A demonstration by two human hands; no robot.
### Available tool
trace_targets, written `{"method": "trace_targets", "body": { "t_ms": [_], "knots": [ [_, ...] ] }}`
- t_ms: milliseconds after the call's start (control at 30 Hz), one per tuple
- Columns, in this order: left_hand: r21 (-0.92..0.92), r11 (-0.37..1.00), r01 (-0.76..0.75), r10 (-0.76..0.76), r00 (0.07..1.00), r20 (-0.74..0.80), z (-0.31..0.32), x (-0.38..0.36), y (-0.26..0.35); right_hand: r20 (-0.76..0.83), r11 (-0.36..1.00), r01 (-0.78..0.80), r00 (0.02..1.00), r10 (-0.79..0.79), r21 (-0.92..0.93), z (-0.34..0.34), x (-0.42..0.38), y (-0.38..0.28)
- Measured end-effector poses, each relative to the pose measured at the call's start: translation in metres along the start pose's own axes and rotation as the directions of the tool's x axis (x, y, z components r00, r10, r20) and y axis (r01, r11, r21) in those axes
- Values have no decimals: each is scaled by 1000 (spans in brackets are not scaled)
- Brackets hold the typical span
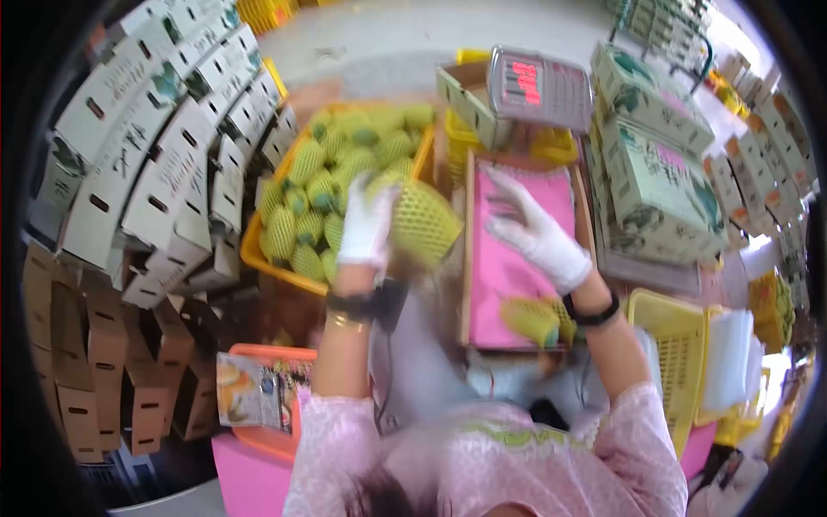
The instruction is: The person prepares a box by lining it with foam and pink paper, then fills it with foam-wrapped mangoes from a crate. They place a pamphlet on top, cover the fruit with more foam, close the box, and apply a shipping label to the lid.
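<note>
A net-wrapped fruit is grasped by the left hand between the full yellow crate and the pink-lined box, over which the right hand is held open. The work area is flanked by stacked cartons; a lit scale is set beyond.

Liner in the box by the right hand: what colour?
The liner is pink; best seen in the head view, the only one.
</note>
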State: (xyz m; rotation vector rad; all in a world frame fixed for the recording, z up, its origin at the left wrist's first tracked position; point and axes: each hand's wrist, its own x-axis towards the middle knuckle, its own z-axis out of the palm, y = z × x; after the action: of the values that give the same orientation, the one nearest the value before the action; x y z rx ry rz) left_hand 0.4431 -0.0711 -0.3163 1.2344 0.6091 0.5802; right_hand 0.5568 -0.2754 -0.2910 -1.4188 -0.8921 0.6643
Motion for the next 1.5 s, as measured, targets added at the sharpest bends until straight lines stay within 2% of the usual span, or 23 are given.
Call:
{"method": "trace_targets", "body": {
  "t_ms": [33, 67, 200, 233, 300, 333, 400, 467, 567, 633, 733, 800, 833, 867, 900, 933, 967, 1000, 1133, 1233, 1400, 1467, 1500],
  "knots": [
    [286, 906, -311, 273, 948, 166, 1, 13, -36, 5, 992, -121, 993, 121, -26, 4, 6, -4],
    [-60, 995, 76, -69, 992, 107, 33, -2, -11, 6, 972, -231, 973, 231, -52, 6, 6, -4],
    [-229, 933, 277, -244, 956, 159, 74, -27, -42, 4, 933, -346, 938, 347, 104, -15, -28, 5],
    [-277, 892, 357, -321, 932, 170, 77, -33, -45, 46, 881, -416, 908, 417, 227, -21, -36, 7],
    [-341, 870, 357, -264, 920, 289, 85, -36, -64, 96, 798, -487, 868, 487, 356, -23, -50, 11],
    [-410, 842, 352, -188, 902, 388, 88, -38, -73, 72, 816, -494, 865, 497, 299, -21, -55, 15],
    [-458, 804, 379, -238, 911, 336, 95, -42, -81, 27, 840, -512, 856, 516, 181, -18, -63, 23],
    [-526, 732, 433, -304, 899, 316, 100, -47, -78, 221, 688, -509, 856, 467, 518, -30, -67, 34],
    [-519, 716, 466, -347, 884, 314, 106, -46, -78, 153, 628, -488, 847, 510, 606, -27, -73, 34],
    [-493, 743, 453, -338, 889, 308, 112, -47, -80, 105, 777, -428, 896, 431, 461, -24, -68, 38],
    [-422, 797, 432, -257, 875, 409, 107, -43, -82, 124, 774, -434, 895, 429, 461, -26, -67, 35],
    [-356, 888, 291, -154, 918, 365, 103, -15, -114, 137, 793, -438, 896, 421, 424, -36, -60, 33],
    [-124, 992, -33, 63, 968, 245, 96, 3, -149, 80, 887, -415, 910, 408, 203, -41, -59, 43],
    [151, 935, -322, 296, 939, 173, 91, 16, -165, 23, 922, -387, 922, 387, -25, -42, -59, 48],
    [394, 888, -236, 103, 939, 329, 73, 15, -138, -15, 902, -428, 904, 428, -61, -32, -59, 45],
    [727, 623, -288, 93, 951, 296, 71, 7, -133, -11, 901, -430, 902, 431, -59, -25, -56, 49],
    [771, 583, -259, 44, 957, 288, 71, -3, -131, -18, 793, -405, 895, 446, -456, -18, -54, 58],
    [810, 539, -231, -5, 961, 278, 74, -11, -128, -31, 550, -309, 889, 457, -776, -12, -51, 68],
    [699, 698, -159, -12, 972, 234, 73, -6, -160, 25, 420, -281, 807, 590, -863, 17, -38, 95],
    [707, 689, -163, -9, 972, 233, 74, -7, -163, -32, 311, -377, 679, 733, -873, 23, -37, 105],
    [738, 662, -132, -38, 977, 209, 78, -7, -158, -84, 184, -308, 687, 722, -933, 33, -46, 117],
    [724, 636, -266, 104, 960, 262, 74, -1, -173, -84, 165, -295, 676, 732, -941, 30, -45, 122],
    [731, 641, -231, 41, 962, 269, 74, 1, -170, -93, 160, -300, 680, 728, -940, 26, -48, 120]
  ]
}}
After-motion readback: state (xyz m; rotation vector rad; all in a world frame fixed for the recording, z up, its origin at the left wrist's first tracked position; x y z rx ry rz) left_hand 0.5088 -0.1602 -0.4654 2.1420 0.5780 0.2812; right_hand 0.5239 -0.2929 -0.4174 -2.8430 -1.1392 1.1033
